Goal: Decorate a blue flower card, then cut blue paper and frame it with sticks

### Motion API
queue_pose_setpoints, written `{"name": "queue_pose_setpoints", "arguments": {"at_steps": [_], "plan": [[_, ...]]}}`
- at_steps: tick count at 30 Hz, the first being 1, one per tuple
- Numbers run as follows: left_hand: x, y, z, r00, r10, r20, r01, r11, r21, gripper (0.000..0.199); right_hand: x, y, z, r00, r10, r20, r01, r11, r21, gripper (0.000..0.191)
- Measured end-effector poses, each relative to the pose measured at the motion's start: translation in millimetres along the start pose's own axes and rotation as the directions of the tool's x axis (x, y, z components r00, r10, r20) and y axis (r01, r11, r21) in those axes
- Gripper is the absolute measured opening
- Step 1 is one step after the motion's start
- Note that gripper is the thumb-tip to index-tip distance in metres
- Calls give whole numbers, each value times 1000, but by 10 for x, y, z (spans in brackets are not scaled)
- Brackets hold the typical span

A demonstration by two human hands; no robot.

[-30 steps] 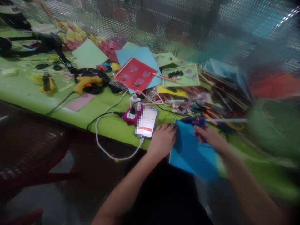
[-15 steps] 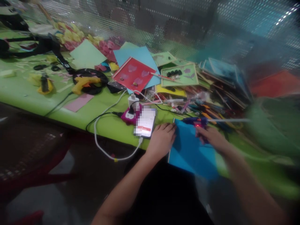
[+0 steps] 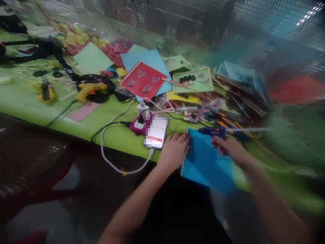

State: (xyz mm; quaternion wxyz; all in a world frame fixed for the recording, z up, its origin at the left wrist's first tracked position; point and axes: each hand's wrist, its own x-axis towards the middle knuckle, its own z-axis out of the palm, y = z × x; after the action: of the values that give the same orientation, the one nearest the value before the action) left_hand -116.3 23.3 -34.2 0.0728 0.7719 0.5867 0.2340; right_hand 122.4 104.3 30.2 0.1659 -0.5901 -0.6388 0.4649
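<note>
My right hand (image 3: 230, 149) is wrapped round the grip of a dark blue hot glue gun (image 3: 215, 131), and a long whitish glue stick (image 3: 250, 129) juts out of its back end. The gun's nozzle points left, over the top edge of a blue sheet (image 3: 203, 162). A thin pale strip (image 3: 182, 166) runs along the sheet's left edge. My left hand (image 3: 175, 149) lies palm down there, fingers stretched out and their tips at the strip's upper part. Its fingertips' undersides are hidden. Beside this hand lies a lit phone (image 3: 156, 132).
A white cable (image 3: 103, 145) loops from the phone past the table edge. Behind it sits a magenta power strip (image 3: 137, 126) with a white charger (image 3: 143, 110). Farther left is a yellow glue gun (image 3: 88, 91). Framed cards, such as a red card (image 3: 144, 81), and craft scraps pile up behind.
The view has shifted slightly, so things sit a little farther left. A red light at the glue gun's trigger no longer shows. Both hands stay nearly in place.
</note>
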Motion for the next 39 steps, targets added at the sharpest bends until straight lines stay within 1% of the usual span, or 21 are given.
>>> {"name": "queue_pose_setpoints", "arguments": {"at_steps": [3,10,16,21,24,26,28,30,34,39], "plan": [[0,0,2,1000,-6,-1,6,1000,-2,40,-19,-17,-3,1000,10,10,-10,1000,-15,70],[2,2,-3,1000,-4,0,4,1000,-6,42,-118,9,-95,999,44,-9,-45,998,-35,69],[7,-4,4,1000,-8,3,8,1000,-1,41,-76,1,-44,999,37,-27,-36,999,16,67],[0,-10,19,1000,-8,-4,8,1000,-9,41,-57,96,-56,999,51,-12,-51,998,39,65],[-2,-11,15,1000,-11,5,11,1000,-10,41,-74,169,-99,1000,13,-21,-10,994,107,65],[0,-8,8,1000,-11,12,12,1000,-10,42,-90,194,-128,999,-28,-31,33,987,158,60],[4,-4,2,1000,-9,14,9,1000,-8,42,-102,198,-150,999,-46,-29,50,983,178,56],[6,-1,-1,1000,-8,9,8,1000,-6,41,-107,189,-160,999,-40,-27,44,986,161,54],[6,-1,-3,1000,-16,14,16,1000,-3,42,-101,162,-153,999,-15,-39,17,998,67,58],[9,2,-18,1000,-15,27,16,1000,-7,42,-83,135,-131,1000,6,-6,-6,1000,2,60]]}}
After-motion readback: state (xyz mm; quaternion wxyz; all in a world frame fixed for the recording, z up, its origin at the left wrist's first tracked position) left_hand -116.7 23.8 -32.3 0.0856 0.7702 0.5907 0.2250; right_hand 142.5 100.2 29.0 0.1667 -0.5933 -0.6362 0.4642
